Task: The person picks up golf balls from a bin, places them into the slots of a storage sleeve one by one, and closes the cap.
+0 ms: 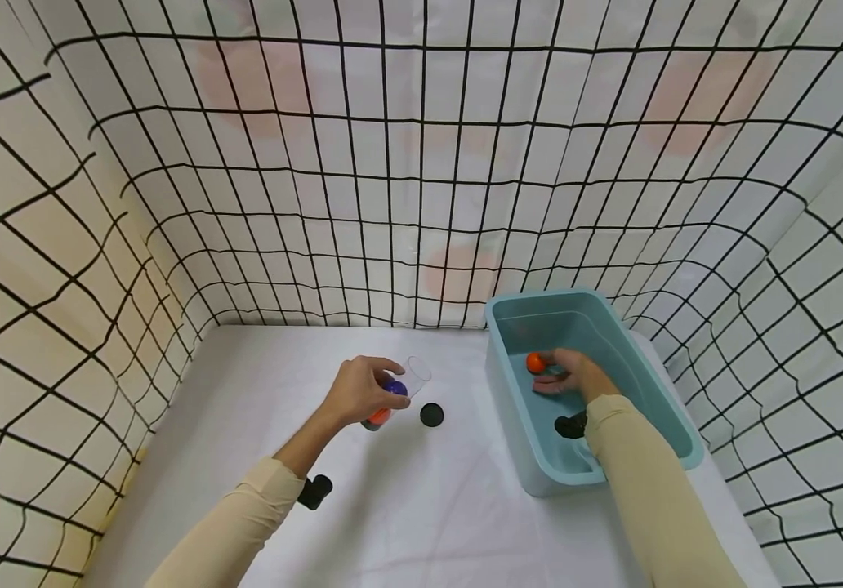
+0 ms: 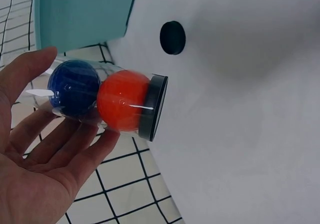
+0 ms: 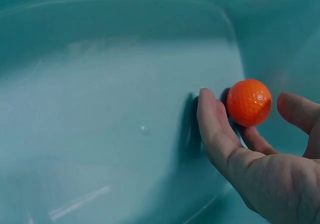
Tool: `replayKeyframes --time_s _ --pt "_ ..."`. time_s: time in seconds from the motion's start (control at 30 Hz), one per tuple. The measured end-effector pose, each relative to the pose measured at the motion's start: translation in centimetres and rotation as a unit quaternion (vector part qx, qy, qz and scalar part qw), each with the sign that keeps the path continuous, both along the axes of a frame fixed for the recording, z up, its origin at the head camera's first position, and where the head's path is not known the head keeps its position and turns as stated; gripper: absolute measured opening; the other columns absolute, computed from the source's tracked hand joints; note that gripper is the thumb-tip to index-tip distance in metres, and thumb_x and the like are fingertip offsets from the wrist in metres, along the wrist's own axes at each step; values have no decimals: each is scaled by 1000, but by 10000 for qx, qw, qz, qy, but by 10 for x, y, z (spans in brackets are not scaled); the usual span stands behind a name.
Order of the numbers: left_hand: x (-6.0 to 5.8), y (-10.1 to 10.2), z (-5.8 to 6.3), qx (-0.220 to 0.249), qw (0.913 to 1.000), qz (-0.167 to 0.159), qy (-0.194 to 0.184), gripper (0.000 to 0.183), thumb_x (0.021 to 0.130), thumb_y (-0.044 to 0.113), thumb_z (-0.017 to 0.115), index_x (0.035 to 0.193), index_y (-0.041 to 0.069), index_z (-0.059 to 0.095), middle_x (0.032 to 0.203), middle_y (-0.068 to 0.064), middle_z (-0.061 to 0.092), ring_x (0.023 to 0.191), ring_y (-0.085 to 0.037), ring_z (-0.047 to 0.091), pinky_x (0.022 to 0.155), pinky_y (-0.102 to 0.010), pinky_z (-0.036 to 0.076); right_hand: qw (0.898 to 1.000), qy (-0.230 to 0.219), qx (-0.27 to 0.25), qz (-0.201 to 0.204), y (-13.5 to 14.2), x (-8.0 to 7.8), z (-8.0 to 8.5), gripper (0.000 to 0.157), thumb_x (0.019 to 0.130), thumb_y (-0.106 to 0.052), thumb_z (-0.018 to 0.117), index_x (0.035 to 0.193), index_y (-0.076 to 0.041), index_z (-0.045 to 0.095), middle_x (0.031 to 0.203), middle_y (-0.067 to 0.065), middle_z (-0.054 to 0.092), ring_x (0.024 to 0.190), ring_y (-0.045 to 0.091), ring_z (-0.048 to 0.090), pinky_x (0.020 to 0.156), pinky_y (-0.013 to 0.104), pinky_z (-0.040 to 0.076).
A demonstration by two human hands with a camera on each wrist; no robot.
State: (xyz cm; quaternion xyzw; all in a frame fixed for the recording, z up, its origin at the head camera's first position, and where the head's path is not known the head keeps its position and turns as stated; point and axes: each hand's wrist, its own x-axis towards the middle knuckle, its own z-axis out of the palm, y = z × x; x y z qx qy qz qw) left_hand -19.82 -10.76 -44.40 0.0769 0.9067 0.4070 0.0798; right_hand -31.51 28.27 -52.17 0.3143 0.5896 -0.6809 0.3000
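My left hand (image 1: 370, 390) grips a clear plastic tube (image 2: 107, 70) tilted above the white table. Inside it lie a blue ball (image 2: 75, 88) and an orange ball (image 2: 122, 102). A black cap (image 2: 153, 108) closes its lower end; the upper end appears open in the head view. My right hand (image 1: 572, 374) reaches into the teal bin (image 1: 532, 408), around an orange golf ball (image 3: 249, 103) at the bin's wall. In the right wrist view the thumb stands apart from this ball, with the fingers on its other side; whether they touch it I cannot tell.
A loose black cap (image 1: 432, 415) lies on the white table (image 1: 421, 506) between the left hand and the bin. Black netting (image 1: 421, 122) encloses the back and both sides. Black wrist devices (image 1: 314, 492) sit by both sleeves.
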Motion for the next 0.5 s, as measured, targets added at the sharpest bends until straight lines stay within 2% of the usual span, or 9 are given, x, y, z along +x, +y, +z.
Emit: replayKeyframes --time_s 0.13,0.23,0.37,0.5 --pt "0 2 -1 -4 10000 -41 13 43 75 22 90 114 11 76 101 -13 76 88 -24 72 75 -39 63 9998 -34 -66 -175 2 1 -2 62 108 -22 44 160 -4 17 144 25 37 140 37 43 115 44 39" --pt "1 1 -1 -20 10000 -53 40 43 76 22 89 114 11 76 100 -13 76 87 -24 72 74 -39 63 9997 -57 12 -230 2 0 -4 58 107 -23 48 157 -4 26 135 22 43 134 35 48 114 42 41" --pt "1 -2 -1 -77 10000 9 24 43 76 23 89 115 11 75 101 -12 76 86 -24 71 72 -38 63 9996 -54 129 -238 0 -2 -5 44 105 -23 54 142 -5 41 130 19 45 123 32 55 113 40 42" --pt "1 -2 -1 -76 10000 42 -33 44 76 23 89 116 11 75 102 -13 76 87 -24 71 73 -39 63 9992 -46 242 -327 -3 -3 -6 35 103 -20 57 133 -5 46 127 18 45 118 30 55 114 39 42"
